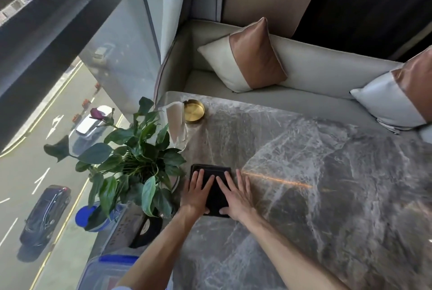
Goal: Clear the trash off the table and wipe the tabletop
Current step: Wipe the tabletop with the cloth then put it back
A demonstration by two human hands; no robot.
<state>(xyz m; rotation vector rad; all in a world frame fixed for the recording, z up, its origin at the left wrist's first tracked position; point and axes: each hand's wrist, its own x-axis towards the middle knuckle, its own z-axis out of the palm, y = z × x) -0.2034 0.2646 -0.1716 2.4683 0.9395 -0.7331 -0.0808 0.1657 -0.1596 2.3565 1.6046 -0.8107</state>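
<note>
Two hands lie flat on a dark folded cloth (211, 169), lower centre. Potted plant (131, 158) crowds the left edge, just beside the cloth. Left hand (197, 195): fingers (201, 178) straight, slightly spread, pressing the cloth. Right hand (237, 199): the same, with its outer fingers (240, 178) over onto the tabletop (327, 184). Gold ashtray (193, 110) stands upper left of the tabletop. Marble runs wide to the right.
</note>
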